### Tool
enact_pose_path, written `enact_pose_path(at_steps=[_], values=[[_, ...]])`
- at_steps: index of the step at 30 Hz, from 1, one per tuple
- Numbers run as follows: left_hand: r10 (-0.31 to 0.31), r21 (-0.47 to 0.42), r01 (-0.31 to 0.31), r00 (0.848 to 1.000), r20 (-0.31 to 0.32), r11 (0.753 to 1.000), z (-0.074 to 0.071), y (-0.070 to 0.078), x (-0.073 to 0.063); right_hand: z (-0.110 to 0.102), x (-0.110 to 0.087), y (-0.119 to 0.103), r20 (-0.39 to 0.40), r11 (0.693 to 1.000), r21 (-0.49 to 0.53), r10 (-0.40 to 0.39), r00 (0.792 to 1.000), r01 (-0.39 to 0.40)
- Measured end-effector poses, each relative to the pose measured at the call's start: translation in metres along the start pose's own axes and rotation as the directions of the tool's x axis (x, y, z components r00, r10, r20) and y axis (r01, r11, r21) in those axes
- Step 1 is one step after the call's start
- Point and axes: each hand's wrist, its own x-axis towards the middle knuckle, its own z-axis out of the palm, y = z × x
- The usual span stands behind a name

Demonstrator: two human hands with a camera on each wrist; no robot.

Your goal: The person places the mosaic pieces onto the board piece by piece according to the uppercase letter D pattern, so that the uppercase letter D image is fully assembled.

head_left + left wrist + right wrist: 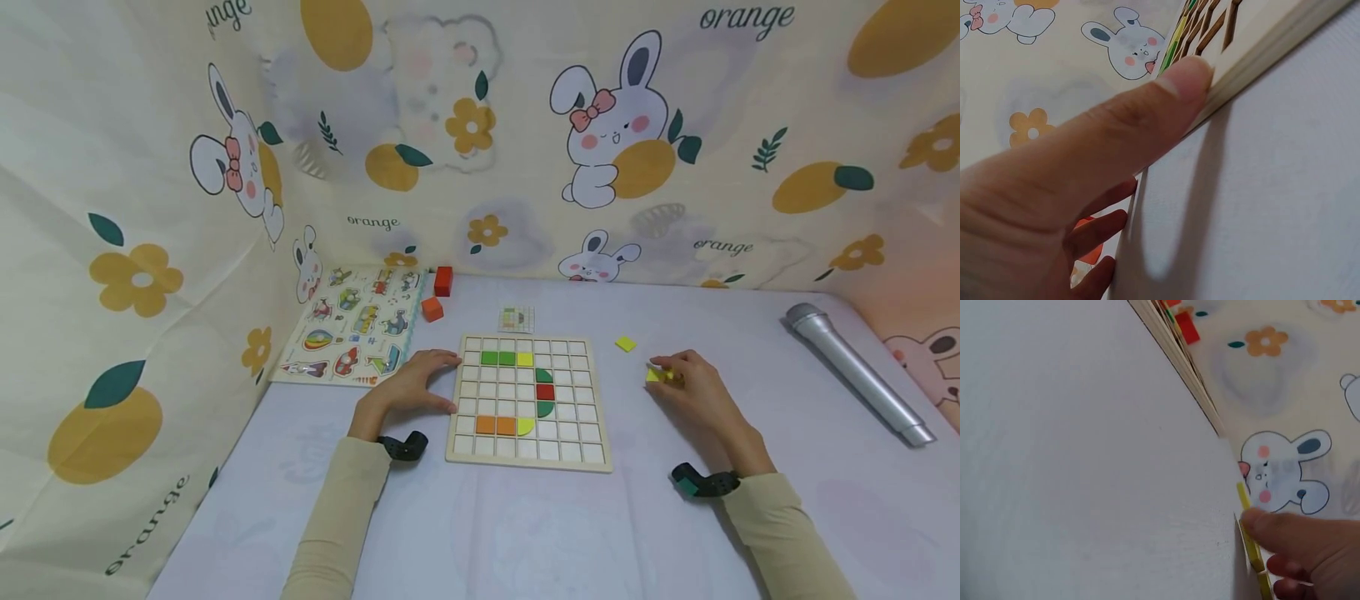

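White table [525,533]: my right hand [696,396] touches yellow tiles [655,377], can't tell if pinching; board [527,390] at its nine o'clock, left hand [408,386] spread.

"orange" [747,18], repeated across printed backdrop [525,125] (one partly cut off)

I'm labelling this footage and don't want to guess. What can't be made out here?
Yellow pieces, head view: the right hand hides their exact number.
Small card, head view: too small to read its details.
Grid board, left wrist view: cut by the top edge, partly behind the left hand.
Right sleeve, head view: cut off by the bottom edge.
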Motion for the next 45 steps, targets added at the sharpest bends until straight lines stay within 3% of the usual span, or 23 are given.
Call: enact_pose_path(at_steps=[14, 26, 31, 37, 45], values=[[-0.001, -0.007, 0.001, 1.0, -0.001, 1.0, -0.001, 0.003, -0.001, -0.008, 0.0, 0.005, 0.136, 1.0, -0.009, -0.026, 0.99, 0.028], [0.019, -0.011, -0.019, 1.0, -0.004, 1.0, -0.001, 0.002, -0.001, -0.007, 0.005, -0.014, 0.182, 0.998, -0.012, -0.051, 0.982, 0.054], [0.006, -0.003, -0.006, 1.0, -0.001, 1.0, -0.001, 0.001, 0.0, 0.005, 0.011, -0.037, 0.146, 0.991, 0.052, -0.13, 0.981, 0.124], [-0.004, -0.003, 0.004, 1.0, 0.005, 1.0, 0.0, 0.0, 0.0, 0.032, 0.019, -0.081, 0.142, 0.965, 0.139, -0.243, 0.96, 0.223], [-0.015, -0.004, 0.015, 1.0, 0.007, 1.0, 0.001, -0.002, 0.001, 0.07, 0.024, -0.135, 0.173, 0.904, 0.219, -0.406, 0.898, 0.367]])
